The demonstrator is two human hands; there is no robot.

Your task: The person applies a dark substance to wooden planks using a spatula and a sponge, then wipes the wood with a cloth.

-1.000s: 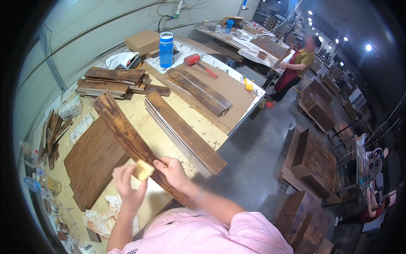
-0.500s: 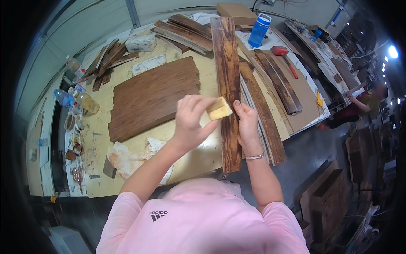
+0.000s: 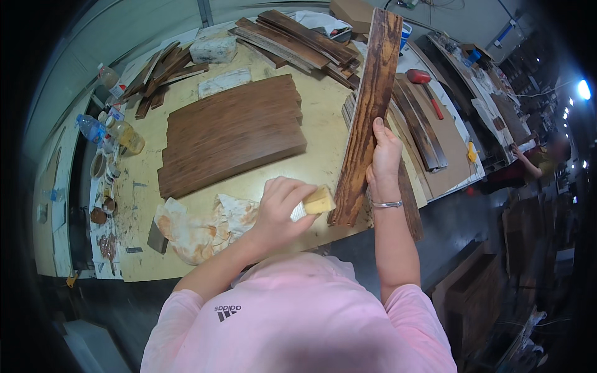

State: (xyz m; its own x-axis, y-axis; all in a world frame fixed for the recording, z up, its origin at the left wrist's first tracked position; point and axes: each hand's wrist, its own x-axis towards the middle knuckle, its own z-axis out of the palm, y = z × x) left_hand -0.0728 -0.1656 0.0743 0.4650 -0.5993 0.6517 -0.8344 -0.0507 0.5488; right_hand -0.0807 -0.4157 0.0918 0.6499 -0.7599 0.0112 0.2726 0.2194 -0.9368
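Note:
My right hand (image 3: 385,155) is wrapped round the right edge of a long dark-stained wooden plank (image 3: 367,109), thumb on its streaked brown face. The plank slants, its far end leaning right. Between the thumb and fingers of my left hand (image 3: 281,204) is a yellow block like a sponge (image 3: 320,200), with something white and ribbed beside it. The block is close to the plank's near end, with a small gap between them. Left of the plank, a wide dark brown wooden panel (image 3: 230,137) with stepped ends lies on the yellowish tabletop (image 3: 236,189).
A stained crumpled cloth (image 3: 193,233) lies at the near edge. Bottles (image 3: 127,137) and small pots (image 3: 99,165) line the left side. Planks (image 3: 298,40) are stacked at the back. A red mallet (image 3: 418,76) lies at right. A person (image 3: 547,155) is at the far right.
My right hand has slid farther up along the plank. The plank has tilted, its far end swinging right. My left hand with the yellow block has moved down toward me, away from the plank's middle.

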